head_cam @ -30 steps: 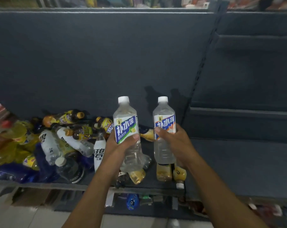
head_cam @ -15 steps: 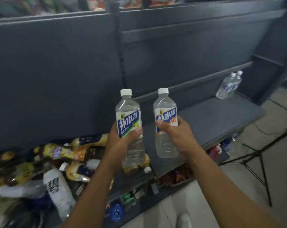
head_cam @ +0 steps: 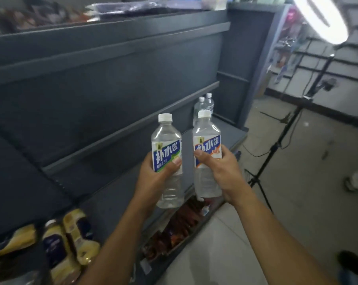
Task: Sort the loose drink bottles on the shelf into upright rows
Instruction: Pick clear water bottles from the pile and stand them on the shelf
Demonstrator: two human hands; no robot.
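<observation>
Head | left hand (head_cam: 156,180): green-label bottle (head_cam: 166,138) mid-body | right hand (head_cam: 222,171): orange-label bottle (head_cam: 206,131) mid-body

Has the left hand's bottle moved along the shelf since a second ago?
Yes. The green-label bottle in the left hand has left the yellow bottles and gone right along the shelf, toward the two upright bottles.

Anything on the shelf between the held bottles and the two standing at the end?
No: head view shows bare shelf up to the standing bottles.
</observation>
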